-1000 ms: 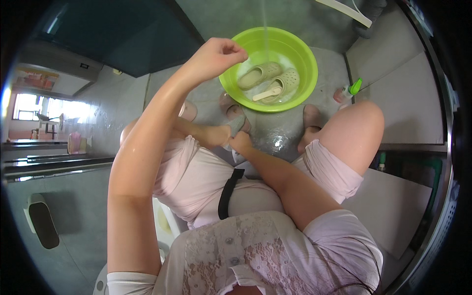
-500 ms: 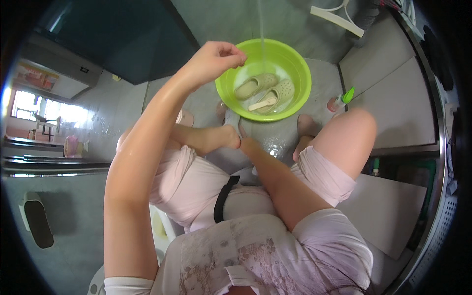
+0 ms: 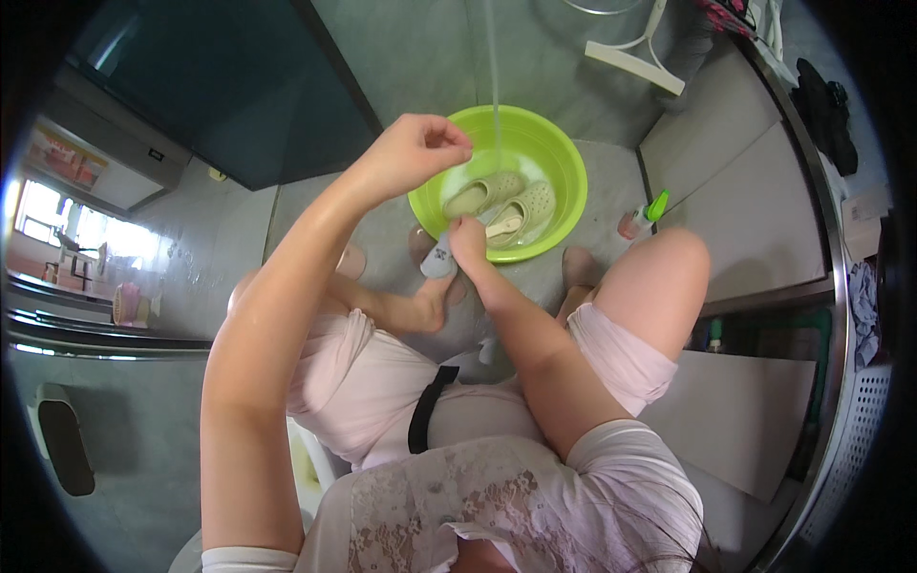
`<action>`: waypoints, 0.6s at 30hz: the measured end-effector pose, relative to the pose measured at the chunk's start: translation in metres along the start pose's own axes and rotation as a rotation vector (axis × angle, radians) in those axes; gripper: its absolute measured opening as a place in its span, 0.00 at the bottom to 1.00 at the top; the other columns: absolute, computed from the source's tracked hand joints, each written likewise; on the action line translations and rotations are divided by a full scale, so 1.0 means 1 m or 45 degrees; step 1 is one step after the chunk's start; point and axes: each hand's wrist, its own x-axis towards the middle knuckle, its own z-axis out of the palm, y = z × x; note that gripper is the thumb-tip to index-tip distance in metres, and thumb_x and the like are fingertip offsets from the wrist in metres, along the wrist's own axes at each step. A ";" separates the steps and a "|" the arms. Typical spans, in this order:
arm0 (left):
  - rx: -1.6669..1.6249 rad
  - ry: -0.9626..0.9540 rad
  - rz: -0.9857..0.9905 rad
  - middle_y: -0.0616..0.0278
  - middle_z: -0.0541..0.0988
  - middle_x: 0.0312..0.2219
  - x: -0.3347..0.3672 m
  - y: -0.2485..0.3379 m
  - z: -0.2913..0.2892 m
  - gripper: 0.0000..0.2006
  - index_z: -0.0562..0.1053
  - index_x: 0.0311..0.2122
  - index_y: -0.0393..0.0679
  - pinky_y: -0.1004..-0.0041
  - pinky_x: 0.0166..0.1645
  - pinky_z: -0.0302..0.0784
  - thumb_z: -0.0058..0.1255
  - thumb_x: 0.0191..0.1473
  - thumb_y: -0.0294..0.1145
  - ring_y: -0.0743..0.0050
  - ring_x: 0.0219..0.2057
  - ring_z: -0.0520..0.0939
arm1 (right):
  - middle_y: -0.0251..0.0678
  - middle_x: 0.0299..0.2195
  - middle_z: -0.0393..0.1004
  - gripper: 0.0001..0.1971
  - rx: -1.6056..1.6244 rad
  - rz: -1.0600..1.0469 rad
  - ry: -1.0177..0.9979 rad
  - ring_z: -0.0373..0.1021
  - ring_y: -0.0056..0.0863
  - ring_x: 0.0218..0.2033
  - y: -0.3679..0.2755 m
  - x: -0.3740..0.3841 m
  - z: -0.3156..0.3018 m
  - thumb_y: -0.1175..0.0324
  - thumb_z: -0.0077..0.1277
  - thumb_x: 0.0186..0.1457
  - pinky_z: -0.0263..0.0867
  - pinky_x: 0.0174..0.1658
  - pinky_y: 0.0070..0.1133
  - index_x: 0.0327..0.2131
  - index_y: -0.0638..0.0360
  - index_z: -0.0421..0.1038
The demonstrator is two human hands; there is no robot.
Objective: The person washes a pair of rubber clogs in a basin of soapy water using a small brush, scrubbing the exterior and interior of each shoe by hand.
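My left hand (image 3: 411, 158) is raised by the upper left rim of a lime green basin (image 3: 570, 181). Its fingers are curled toward the thumb, and I see nothing between them. At the lower left rim, my right hand (image 3: 468, 241) grips a pale grey rounded container (image 3: 438, 258) with dark marks, tilted beside the basin. Inside the basin, two light green clogs, a left one (image 3: 468, 198) and a right one (image 3: 537, 202), sit in sudsy water. A cream-coloured brush (image 3: 501, 226) lies across the right clog. A thin water stream (image 3: 495, 76) falls into the basin from above.
Right of the basin stands a bottle with a green top (image 3: 654, 205), beside grey cabinet panels (image 3: 745, 201). A white squeegee (image 3: 635, 67) hangs at the back wall. My feet in slippers are close to the basin on a wet grey floor (image 3: 611, 172).
My right hand has moved up to the basin's rim and now has the pale grey container, which stood by my foot before. My left hand keeps nearly the same pose. The view has shifted slightly.
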 end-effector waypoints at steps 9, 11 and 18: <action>0.866 0.526 0.297 0.47 0.78 0.33 0.021 -0.036 -0.015 0.28 0.69 0.46 0.40 0.63 0.42 0.72 0.60 0.36 0.38 0.46 0.38 0.78 | 0.48 0.24 0.71 0.10 0.309 -0.745 -0.209 0.70 0.45 0.25 -0.194 0.102 -0.128 0.66 0.48 0.48 0.65 0.30 0.31 0.30 0.66 0.69; 0.655 0.493 0.287 0.46 0.77 0.32 0.025 -0.007 -0.009 0.26 0.70 0.44 0.41 0.63 0.41 0.72 0.60 0.36 0.37 0.45 0.37 0.78 | 0.43 0.24 0.73 0.15 0.268 -0.576 -0.227 0.72 0.34 0.25 -0.209 0.106 -0.163 0.63 0.54 0.46 0.67 0.31 0.25 0.35 0.64 0.70; -0.070 0.291 0.247 0.61 0.77 0.27 0.024 0.021 0.009 0.14 0.71 0.38 0.34 0.77 0.33 0.72 0.57 0.43 0.27 0.79 0.27 0.76 | 0.45 0.39 0.70 0.39 0.348 -0.554 -0.400 0.71 0.26 0.37 -0.206 0.064 -0.258 0.60 0.65 0.39 0.67 0.40 0.22 0.54 0.61 0.57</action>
